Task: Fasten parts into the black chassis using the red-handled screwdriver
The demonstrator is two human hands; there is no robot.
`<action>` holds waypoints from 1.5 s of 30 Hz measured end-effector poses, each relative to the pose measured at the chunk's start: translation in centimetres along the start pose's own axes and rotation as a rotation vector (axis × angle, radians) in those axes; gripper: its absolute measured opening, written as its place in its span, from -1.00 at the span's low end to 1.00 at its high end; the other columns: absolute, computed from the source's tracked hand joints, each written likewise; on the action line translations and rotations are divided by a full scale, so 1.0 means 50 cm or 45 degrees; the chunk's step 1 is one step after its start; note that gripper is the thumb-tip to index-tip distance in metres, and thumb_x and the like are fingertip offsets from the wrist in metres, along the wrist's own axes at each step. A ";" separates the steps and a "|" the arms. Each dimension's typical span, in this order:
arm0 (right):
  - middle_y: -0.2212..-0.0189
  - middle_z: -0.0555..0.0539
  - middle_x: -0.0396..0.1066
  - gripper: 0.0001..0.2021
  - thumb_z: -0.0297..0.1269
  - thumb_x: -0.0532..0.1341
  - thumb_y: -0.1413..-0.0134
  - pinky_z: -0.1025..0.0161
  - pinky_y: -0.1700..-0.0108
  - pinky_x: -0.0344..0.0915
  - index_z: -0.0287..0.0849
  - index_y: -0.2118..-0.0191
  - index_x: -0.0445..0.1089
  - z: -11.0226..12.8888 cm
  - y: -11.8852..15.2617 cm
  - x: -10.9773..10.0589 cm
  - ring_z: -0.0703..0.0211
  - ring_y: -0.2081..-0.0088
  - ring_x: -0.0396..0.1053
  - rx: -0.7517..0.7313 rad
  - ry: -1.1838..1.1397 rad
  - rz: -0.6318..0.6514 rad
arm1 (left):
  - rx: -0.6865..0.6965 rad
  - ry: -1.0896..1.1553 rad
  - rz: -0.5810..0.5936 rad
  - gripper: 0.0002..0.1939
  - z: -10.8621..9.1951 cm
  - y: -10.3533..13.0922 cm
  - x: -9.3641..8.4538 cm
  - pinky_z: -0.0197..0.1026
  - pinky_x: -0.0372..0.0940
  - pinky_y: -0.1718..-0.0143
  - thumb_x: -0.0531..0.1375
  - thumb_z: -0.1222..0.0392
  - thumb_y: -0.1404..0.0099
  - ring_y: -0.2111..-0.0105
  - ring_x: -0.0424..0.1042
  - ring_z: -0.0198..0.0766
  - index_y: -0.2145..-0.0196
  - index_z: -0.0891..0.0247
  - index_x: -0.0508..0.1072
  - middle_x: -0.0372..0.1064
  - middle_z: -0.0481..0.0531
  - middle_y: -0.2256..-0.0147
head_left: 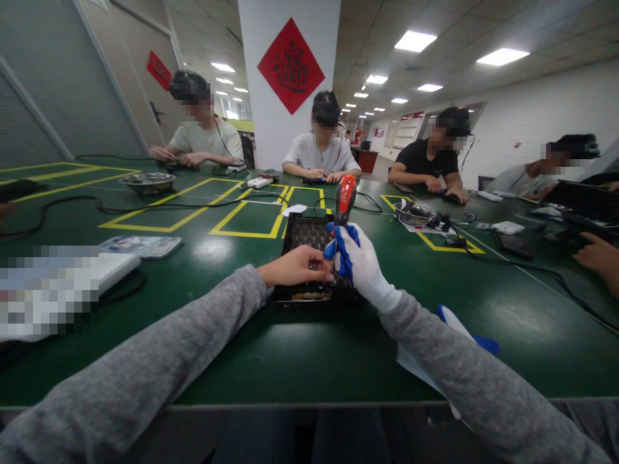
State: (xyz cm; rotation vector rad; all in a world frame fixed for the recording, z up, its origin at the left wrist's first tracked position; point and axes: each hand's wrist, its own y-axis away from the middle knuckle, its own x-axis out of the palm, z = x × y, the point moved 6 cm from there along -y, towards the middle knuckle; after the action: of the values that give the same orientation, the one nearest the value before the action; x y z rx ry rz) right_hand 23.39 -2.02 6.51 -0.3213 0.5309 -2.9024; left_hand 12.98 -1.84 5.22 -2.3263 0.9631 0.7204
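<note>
In the head view my right hand (358, 261) wears a white glove with blue fingers. It is closed around a screwdriver (345, 196) with a red and black handle, which stands nearly upright, handle at the top. The lower end of the screwdriver is down among my fingers, and its tip is hard to see. My bare left hand (302, 265) is beside it, fingers curled and pressed together near the shaft; what they pinch, if anything, is hidden. Both hands are over a black open case (302, 225) with small compartments. Along its front edge lies a yellowish piece (312, 296).
A loose glove (459, 322) lies right of my forearm. To the left are a flat, light-coloured case (140, 245) and a white box. Metal bowls (147, 182) and cables (213, 205) lie farther off. Several people sit at work around the green table (232, 361).
</note>
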 end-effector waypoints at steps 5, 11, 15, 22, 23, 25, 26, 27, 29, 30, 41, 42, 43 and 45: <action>0.65 0.11 0.32 -0.63 0.05 0.14 0.00 0.46 0.71 0.06 -0.15 0.20 0.25 -0.002 0.001 -0.002 0.43 0.74 0.11 0.028 0.021 -0.006 | 0.110 0.020 0.078 -0.74 -0.008 0.001 0.004 -0.27 0.25 0.20 0.17 0.10 -0.18 0.33 0.40 -0.29 0.34 0.38 0.51 0.47 0.08 0.34; 0.66 0.13 0.29 -0.64 0.04 0.15 0.00 0.48 0.71 0.05 -0.16 0.24 0.25 0.008 0.008 0.004 0.45 0.73 0.09 0.014 0.034 0.020 | 0.039 0.024 0.076 -0.74 -0.005 -0.001 0.005 -0.27 0.26 0.20 0.18 0.08 -0.17 0.34 0.40 -0.30 0.36 0.37 0.50 0.46 0.03 0.37; 0.65 0.12 0.30 -0.64 0.03 0.15 0.00 0.47 0.68 0.09 -0.15 0.20 0.25 0.012 0.006 0.001 0.44 0.71 0.14 -0.021 0.012 -0.036 | 0.014 0.029 0.026 -0.73 0.001 -0.001 0.001 -0.28 0.26 0.23 0.21 0.06 -0.13 0.38 0.39 -0.31 0.40 0.38 0.49 0.45 0.03 0.41; 0.65 0.12 0.30 -0.64 0.03 0.15 0.00 0.47 0.71 0.07 -0.16 0.22 0.25 0.001 0.000 -0.004 0.44 0.73 0.12 0.012 0.000 -0.040 | 0.085 0.001 0.092 -0.73 -0.005 0.000 0.004 -0.28 0.25 0.18 0.14 0.10 -0.21 0.32 0.40 -0.30 0.32 0.38 0.51 0.47 0.08 0.33; 0.65 0.12 0.30 -0.64 0.03 0.15 0.00 0.47 0.71 0.07 -0.15 0.21 0.25 0.001 -0.001 -0.005 0.44 0.73 0.11 -0.001 -0.001 -0.045 | 0.071 -0.010 0.080 -0.73 -0.006 0.000 0.003 -0.28 0.25 0.18 0.15 0.08 -0.20 0.32 0.40 -0.30 0.33 0.37 0.50 0.46 0.07 0.33; 0.65 0.13 0.31 -0.64 0.04 0.15 0.00 0.46 0.70 0.08 -0.14 0.20 0.24 0.002 -0.001 -0.005 0.44 0.73 0.11 -0.028 -0.001 -0.053 | 0.036 -0.025 0.063 -0.72 -0.005 0.000 0.002 -0.28 0.24 0.19 0.17 0.06 -0.17 0.34 0.39 -0.30 0.35 0.37 0.49 0.46 0.04 0.36; 0.65 0.13 0.31 -0.64 0.04 0.15 0.00 0.46 0.70 0.08 -0.13 0.20 0.23 0.002 -0.001 -0.005 0.44 0.73 0.11 -0.036 0.002 -0.054 | 0.026 -0.027 0.060 -0.72 -0.005 -0.001 0.002 -0.27 0.24 0.19 0.18 0.05 -0.16 0.34 0.39 -0.30 0.37 0.37 0.48 0.45 0.03 0.37; 0.65 0.13 0.31 -0.64 0.04 0.15 0.00 0.47 0.69 0.08 -0.13 0.19 0.23 0.002 -0.001 -0.005 0.43 0.72 0.12 -0.039 0.003 -0.054 | 0.025 -0.026 0.061 -0.71 -0.005 -0.001 0.002 -0.27 0.24 0.19 0.19 0.04 -0.15 0.35 0.39 -0.30 0.38 0.37 0.48 0.45 0.03 0.38; 0.64 0.13 0.31 -0.64 0.03 0.16 0.01 0.47 0.69 0.09 -0.12 0.20 0.23 0.001 -0.001 -0.004 0.43 0.71 0.14 -0.025 -0.001 -0.053 | 0.054 -0.014 0.082 -0.72 -0.006 -0.001 0.004 -0.27 0.25 0.20 0.18 0.06 -0.17 0.34 0.39 -0.30 0.38 0.38 0.48 0.45 0.05 0.37; 0.65 0.13 0.30 -0.64 0.03 0.16 0.01 0.46 0.69 0.09 -0.13 0.20 0.24 0.000 -0.001 -0.004 0.43 0.71 0.14 -0.011 -0.004 -0.051 | 0.078 -0.005 0.095 -0.72 -0.007 -0.001 0.004 -0.28 0.25 0.20 0.16 0.07 -0.19 0.33 0.40 -0.30 0.36 0.38 0.49 0.46 0.06 0.36; 0.65 0.13 0.30 -0.63 0.06 0.14 0.00 0.45 0.70 0.09 -0.13 0.20 0.24 0.004 0.002 -0.003 0.44 0.74 0.12 -0.006 0.010 -0.063 | 0.094 0.018 0.087 -0.73 -0.009 -0.001 0.004 -0.27 0.24 0.16 0.14 0.09 -0.21 0.29 0.41 -0.29 0.35 0.37 0.49 0.46 0.07 0.32; 0.65 0.13 0.30 -0.63 0.06 0.14 0.01 0.45 0.71 0.09 -0.13 0.21 0.24 0.002 0.002 -0.003 0.43 0.74 0.12 0.006 0.019 -0.062 | 0.115 0.038 0.110 -0.73 -0.010 -0.001 0.006 -0.27 0.24 0.14 0.11 0.10 -0.24 0.27 0.41 -0.28 0.34 0.37 0.49 0.46 0.08 0.31; 0.65 0.13 0.30 -0.63 0.06 0.15 0.01 0.45 0.71 0.09 -0.13 0.21 0.25 0.000 0.001 -0.003 0.43 0.74 0.12 0.013 0.031 -0.062 | 0.130 0.054 0.134 -0.73 -0.011 0.000 0.008 -0.27 0.24 0.13 0.09 0.12 -0.25 0.25 0.40 -0.28 0.32 0.37 0.48 0.46 0.09 0.29; 0.65 0.13 0.29 -0.63 0.06 0.15 0.01 0.44 0.72 0.08 -0.13 0.22 0.26 0.001 0.001 -0.003 0.43 0.75 0.11 0.006 0.059 -0.058 | 0.141 0.066 0.164 -0.73 -0.013 0.001 0.008 -0.25 0.23 0.10 0.07 0.13 -0.27 0.23 0.40 -0.27 0.30 0.37 0.48 0.45 0.10 0.27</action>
State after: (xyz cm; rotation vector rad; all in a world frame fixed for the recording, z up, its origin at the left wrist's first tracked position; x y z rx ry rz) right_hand 23.56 -2.03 6.50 -0.2702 0.5306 -2.9612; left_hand 13.38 -2.46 5.40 -2.2118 1.1553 0.6428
